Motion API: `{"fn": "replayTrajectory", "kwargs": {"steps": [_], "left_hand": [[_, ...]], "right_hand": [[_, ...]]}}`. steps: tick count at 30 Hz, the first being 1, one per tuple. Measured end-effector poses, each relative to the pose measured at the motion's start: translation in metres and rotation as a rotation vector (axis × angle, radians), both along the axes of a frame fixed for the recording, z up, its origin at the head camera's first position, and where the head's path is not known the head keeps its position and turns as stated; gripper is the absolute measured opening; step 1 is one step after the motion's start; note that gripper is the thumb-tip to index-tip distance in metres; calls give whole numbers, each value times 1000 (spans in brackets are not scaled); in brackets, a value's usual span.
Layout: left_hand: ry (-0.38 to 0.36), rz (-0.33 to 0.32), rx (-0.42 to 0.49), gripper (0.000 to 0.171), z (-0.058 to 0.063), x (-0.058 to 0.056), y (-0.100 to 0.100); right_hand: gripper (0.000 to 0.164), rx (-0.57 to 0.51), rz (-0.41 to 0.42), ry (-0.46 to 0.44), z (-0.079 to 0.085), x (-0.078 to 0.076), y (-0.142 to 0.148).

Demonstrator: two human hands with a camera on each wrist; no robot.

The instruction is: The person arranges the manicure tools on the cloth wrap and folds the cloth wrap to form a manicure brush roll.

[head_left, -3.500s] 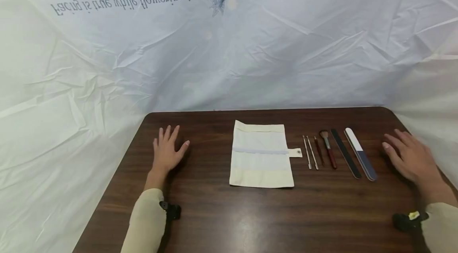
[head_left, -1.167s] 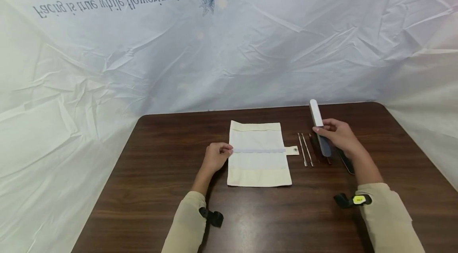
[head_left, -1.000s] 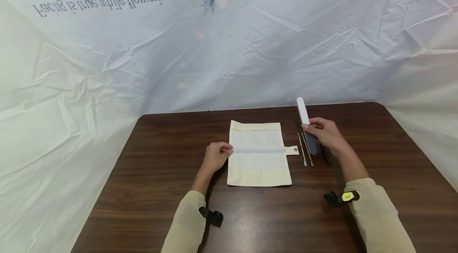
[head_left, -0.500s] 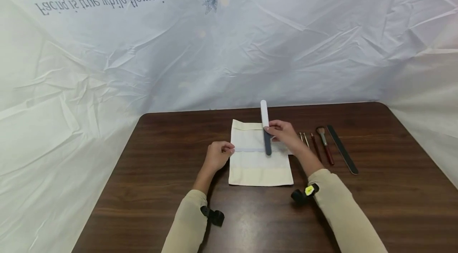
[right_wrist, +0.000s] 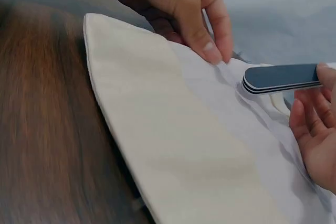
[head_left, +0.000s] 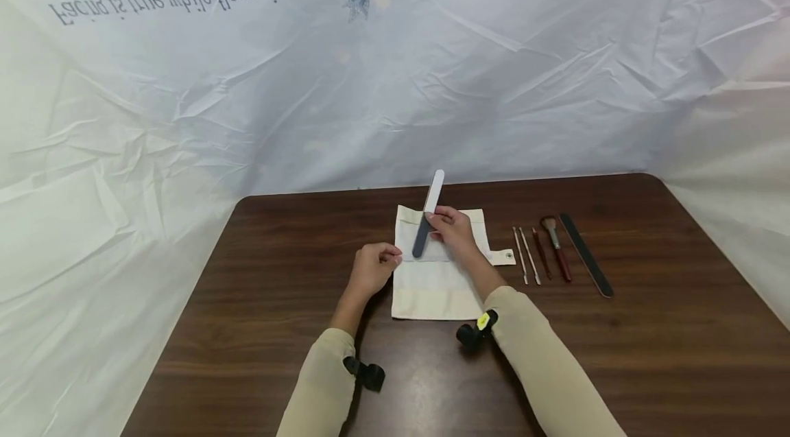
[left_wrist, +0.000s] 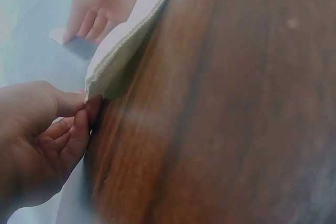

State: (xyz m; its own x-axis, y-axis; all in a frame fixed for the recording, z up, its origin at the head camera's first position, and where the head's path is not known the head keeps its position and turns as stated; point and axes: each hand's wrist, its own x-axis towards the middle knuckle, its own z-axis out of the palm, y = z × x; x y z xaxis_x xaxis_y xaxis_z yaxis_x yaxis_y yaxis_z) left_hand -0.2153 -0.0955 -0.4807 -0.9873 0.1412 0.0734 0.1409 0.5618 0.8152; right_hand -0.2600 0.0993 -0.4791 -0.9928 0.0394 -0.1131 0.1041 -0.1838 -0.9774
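Observation:
A cream and white cloth tool roll (head_left: 426, 301) lies unfolded on the table, with a thin pocket edge across its middle. My left hand (head_left: 369, 271) pinches its left edge at that pocket line between thumb and fingers; in the left wrist view the cloth edge (left_wrist: 118, 51) bows up off the wood. Over the roll's upper left part, my right hand (head_left: 457, 234) holds a white and grey nail buffer (head_left: 435, 191) by its middle. The buffer's rounded grey end (right_wrist: 281, 77) points at the pocket edge, close to my left fingertips in the right wrist view.
Right of the roll's snap tab (head_left: 503, 257) lie two slim metal cuticle tools (head_left: 529, 256), a thin brown tool (head_left: 541, 253), a red-handled brush (head_left: 557, 250) and a black nail file (head_left: 586, 255). White sheeting (head_left: 395, 80) hangs behind the dark wooden table (head_left: 278, 327).
My right hand took the buffer from the far right of the row and carried it left over the roll, tilting it. My left hand came from the table's left side to the roll's edge.

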Motion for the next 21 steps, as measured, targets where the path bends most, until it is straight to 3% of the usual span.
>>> {"fn": "replayTrajectory", "kwargs": {"steps": [8,16,21], "left_hand": [[20,-2,-12,6,0,-2,0],[4,-1,-10,5,-1,-2,1],[21,1,-8,5,-3,-1,0]], "right_hand": [[28,-36,0,28,-2,-8,-15],[32,126,71,29,-3,-10,-12],[34,169,170,5,-1,-12,-9]]}}
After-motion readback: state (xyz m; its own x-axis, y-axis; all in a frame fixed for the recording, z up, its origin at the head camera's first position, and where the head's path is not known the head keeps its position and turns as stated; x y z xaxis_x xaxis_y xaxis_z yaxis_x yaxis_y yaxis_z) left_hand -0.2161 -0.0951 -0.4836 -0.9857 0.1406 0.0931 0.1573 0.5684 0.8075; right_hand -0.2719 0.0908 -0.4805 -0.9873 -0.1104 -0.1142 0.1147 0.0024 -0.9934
